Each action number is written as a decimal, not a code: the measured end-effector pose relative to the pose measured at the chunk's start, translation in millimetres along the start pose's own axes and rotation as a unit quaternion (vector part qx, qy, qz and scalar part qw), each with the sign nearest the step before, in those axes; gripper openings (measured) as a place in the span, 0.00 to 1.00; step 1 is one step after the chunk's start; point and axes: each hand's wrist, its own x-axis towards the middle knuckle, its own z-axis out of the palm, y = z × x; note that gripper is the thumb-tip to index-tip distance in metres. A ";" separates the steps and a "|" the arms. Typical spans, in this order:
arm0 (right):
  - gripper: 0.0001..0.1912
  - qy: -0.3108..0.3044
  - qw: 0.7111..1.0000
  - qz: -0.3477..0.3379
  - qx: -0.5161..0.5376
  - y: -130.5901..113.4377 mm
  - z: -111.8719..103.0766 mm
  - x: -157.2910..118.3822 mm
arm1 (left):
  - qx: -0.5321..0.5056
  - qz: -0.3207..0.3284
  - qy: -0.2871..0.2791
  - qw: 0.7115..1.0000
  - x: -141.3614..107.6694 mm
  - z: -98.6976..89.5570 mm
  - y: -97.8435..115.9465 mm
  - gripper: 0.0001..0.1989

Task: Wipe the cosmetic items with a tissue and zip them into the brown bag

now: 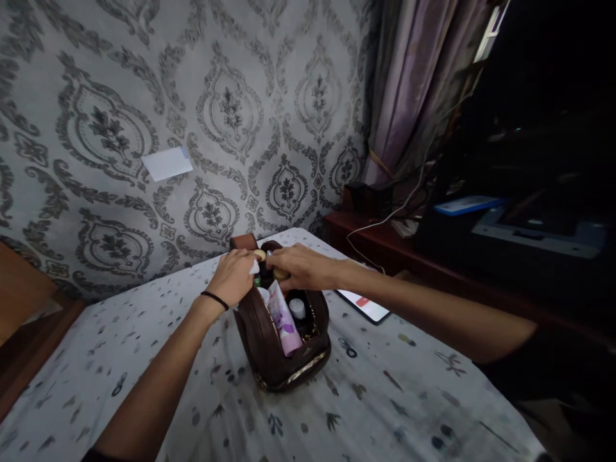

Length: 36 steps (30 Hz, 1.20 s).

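A dark brown toiletry bag (262,340) with a gold zipper stands unzipped on the bed. In its near half lie a white and pink squeeze tube (283,321) with purple print and a small jar with a white lid (298,308). My left hand (233,276), with a black band on its wrist, is curled over the bag's far left rim, a small white piece (254,267) at its fingertips. From the right, my right hand (301,266) reaches over the opening, fingers bent beside a gold-coloured round item (280,274). What either hand grips is hidden.
A patterned white sheet (375,398) covers the surface. Right of the bag lies a tablet or phone with a lit screen (368,305). A white cable (385,218) crosses a reddish wooden ledge (351,224). A brown strap (244,242) shows behind the bag, before the papered wall (269,128).
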 end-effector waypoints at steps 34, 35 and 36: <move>0.18 0.051 0.998 -0.016 0.043 0.7 14.9 -13.2 | 0.077 0.179 -0.037 0.980 -97.9 -18.9 74.9 0.15; 0.18 0.050 0.998 -0.016 0.045 1.3 15.5 -13.1 | 0.076 0.188 -0.039 0.978 -97.7 -20.3 74.1 0.16; 0.18 0.048 0.998 -0.016 0.046 1.7 16.0 -13.0 | 0.074 0.196 -0.042 0.977 -97.4 -21.8 73.5 0.18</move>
